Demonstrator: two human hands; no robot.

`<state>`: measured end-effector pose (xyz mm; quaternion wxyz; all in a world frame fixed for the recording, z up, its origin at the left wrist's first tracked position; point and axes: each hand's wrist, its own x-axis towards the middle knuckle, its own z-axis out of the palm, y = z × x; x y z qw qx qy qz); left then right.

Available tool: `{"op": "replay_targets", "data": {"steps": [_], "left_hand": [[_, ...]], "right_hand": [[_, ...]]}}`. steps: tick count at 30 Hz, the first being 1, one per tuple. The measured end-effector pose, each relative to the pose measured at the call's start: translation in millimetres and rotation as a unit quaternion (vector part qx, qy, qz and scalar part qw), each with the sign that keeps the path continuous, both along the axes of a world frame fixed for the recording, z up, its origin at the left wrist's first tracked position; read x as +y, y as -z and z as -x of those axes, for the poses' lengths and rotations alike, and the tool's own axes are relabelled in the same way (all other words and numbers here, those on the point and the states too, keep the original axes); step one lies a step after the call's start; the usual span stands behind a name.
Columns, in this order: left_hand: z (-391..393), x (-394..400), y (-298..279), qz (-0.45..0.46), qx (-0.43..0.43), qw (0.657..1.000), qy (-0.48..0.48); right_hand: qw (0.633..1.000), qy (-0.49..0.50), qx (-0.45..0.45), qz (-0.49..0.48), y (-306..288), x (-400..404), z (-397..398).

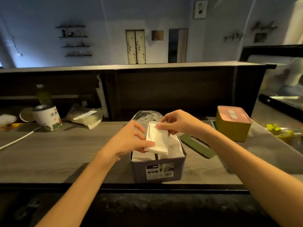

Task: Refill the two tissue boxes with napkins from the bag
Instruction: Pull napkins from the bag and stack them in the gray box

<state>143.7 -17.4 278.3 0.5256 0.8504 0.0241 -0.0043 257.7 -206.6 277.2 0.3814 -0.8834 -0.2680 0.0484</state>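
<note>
Both hands, the left hand [131,140] and the right hand [178,123], hold a napkin stack [158,138] over the open grey box [158,169] at the counter's [65,153] front edge, blocking its mouth. A clear bag [146,117] stands just behind, a green lid [196,145] lies just right, and a yellow box [232,123] sits near the right edge. Bare counter runs left of the grey box; a tin can [47,118] and a packet [85,117] crowd the back left.

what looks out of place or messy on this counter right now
Little stands out. The grey tissue box is open, and its dark green lid lies flat on the counter to its right. A white napkin stack, held by both hands, sits tilted above the box. The yellow tissue box is closed and upright.
</note>
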Motion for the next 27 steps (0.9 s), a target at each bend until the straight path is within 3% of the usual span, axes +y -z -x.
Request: {"op": "replay_targets", "data": {"steps": [2,7,17,20,24,27], "left_hand": [[9,8,3,-0.013,0.002,1.0,-0.019],[15,22,13,-0.162,-0.018,0.985,-0.06],[7,30,17,-0.256,-0.1,0.959,-0.067],[-3,37,7,-0.3,-0.168,0.939,0.01],[-18,41,10,-0.33,-0.152,0.918,0.156],[-26,45,24,-0.377,-0.133,0.898,0.184]], "right_hand": [[1.0,-0.016,-0.001,0.014,5,12,4],[0.997,-0.019,-0.044,0.054,16,38,8],[0.989,0.03,-0.138,0.034,31,39,16],[0.985,0.042,-0.163,0.048,19,20,14],[0.982,0.102,-0.154,0.049,21,-27,-1],[0.977,0.158,-0.088,0.111,47,-61,-18]]}}
